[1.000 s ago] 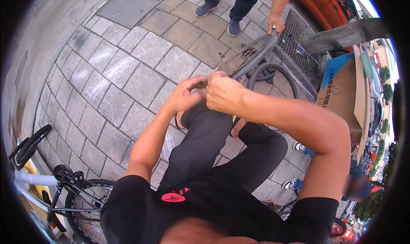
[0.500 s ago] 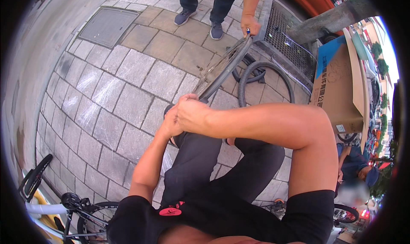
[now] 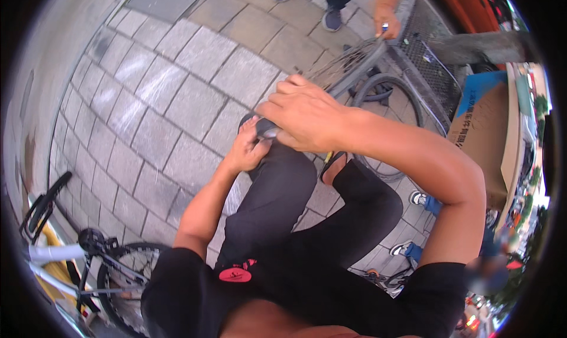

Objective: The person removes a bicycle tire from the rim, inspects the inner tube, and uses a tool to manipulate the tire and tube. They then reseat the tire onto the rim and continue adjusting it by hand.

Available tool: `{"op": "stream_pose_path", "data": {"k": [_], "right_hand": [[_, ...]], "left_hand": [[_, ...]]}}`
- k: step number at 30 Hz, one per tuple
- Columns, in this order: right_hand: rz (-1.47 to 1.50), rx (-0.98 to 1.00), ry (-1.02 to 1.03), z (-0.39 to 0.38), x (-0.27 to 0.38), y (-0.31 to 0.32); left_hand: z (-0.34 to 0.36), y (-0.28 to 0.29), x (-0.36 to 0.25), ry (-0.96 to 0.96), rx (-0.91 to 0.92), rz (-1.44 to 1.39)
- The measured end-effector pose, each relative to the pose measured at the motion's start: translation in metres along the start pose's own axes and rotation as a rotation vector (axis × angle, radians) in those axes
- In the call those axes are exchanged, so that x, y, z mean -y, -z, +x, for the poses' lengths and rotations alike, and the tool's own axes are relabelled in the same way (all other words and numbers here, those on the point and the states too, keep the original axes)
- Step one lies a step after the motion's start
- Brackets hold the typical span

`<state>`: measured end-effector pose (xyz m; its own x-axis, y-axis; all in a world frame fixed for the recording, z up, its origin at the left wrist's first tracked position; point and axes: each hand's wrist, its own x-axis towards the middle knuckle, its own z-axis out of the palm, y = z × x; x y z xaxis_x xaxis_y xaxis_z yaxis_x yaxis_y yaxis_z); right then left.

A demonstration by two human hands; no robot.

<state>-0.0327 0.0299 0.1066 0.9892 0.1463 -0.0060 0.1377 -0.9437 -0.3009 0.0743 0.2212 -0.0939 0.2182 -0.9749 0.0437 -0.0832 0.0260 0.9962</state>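
Observation:
A spoked bicycle wheel (image 3: 359, 71) stands on edge before me, its far side gripped by another person's hand (image 3: 387, 22). My right hand (image 3: 307, 114) is curled over the near part of its rim, fingers bent and knuckles up. Just left of it and lower, my left hand (image 3: 247, 149) closes its thumb and fingers at a shiny grey piece of the wheel's near edge, above my left knee. The right hand hides much of the near rim, so the exact fingertip contact is unclear. A loose black tyre (image 3: 414, 96) lies to the right of the wheel.
Grey paving slabs (image 3: 177, 96) spread around me. A large cardboard box (image 3: 487, 125) stands at right, near a tree trunk (image 3: 481, 47) and a metal grate (image 3: 428, 60). A parked bicycle (image 3: 97, 249) is at lower left. Someone's shoes (image 3: 401, 247) show at right.
My right hand has lifted and shifted right, apart from my left hand, uncovering a grey piece between them. The view has shifted, so the wheel and box sit farther right.

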Motion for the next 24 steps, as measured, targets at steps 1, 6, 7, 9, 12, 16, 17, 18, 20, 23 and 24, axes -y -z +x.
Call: {"op": "stream_pose_path", "data": {"k": [1, 6, 7, 9, 12, 16, 17, 18, 20, 23, 24], "right_hand": [[-0.071, -0.026, 0.043, -0.001, 0.004, -0.002], [-0.371, -0.056, 0.148, -0.018, 0.002, 0.029], [-0.424, -0.108, 0.133, -0.024, -0.004, 0.034], [-0.519, -0.121, 0.115, -0.032, -0.010, 0.049], [-0.637, -0.166, 0.047, -0.047, -0.022, 0.073], [-0.724, -0.238, -0.012, -0.081, -0.049, 0.098], [-0.733, -0.257, -0.040, -0.090, -0.058, 0.100], [-0.743, -0.277, -0.077, -0.102, -0.067, 0.101], [-0.772, -0.313, -0.124, -0.108, -0.083, 0.105], [-0.786, -0.328, -0.148, -0.101, -0.101, 0.119], [-0.772, -0.333, -0.168, -0.101, -0.107, 0.119]], "left_hand": [[0.004, 0.001, -0.001, -0.028, -0.004, -0.009], [0.011, -0.007, 0.015, -0.232, -0.149, 0.032], [0.013, -0.005, 0.001, -0.207, -0.129, 0.040], [0.016, -0.003, -0.008, -0.237, -0.133, 0.094], [0.014, 0.000, -0.004, -0.206, -0.099, 0.100], [0.007, 0.003, -0.004, -0.159, -0.084, 0.099], [0.006, 0.004, -0.004, -0.156, -0.069, 0.090], [0.007, 0.005, -0.004, -0.155, -0.045, 0.083], [0.009, 0.004, -0.001, -0.184, -0.073, 0.059], [0.009, 0.001, 0.005, -0.233, -0.133, 0.008], [0.010, 0.004, 0.002, -0.229, -0.108, -0.007]]}}
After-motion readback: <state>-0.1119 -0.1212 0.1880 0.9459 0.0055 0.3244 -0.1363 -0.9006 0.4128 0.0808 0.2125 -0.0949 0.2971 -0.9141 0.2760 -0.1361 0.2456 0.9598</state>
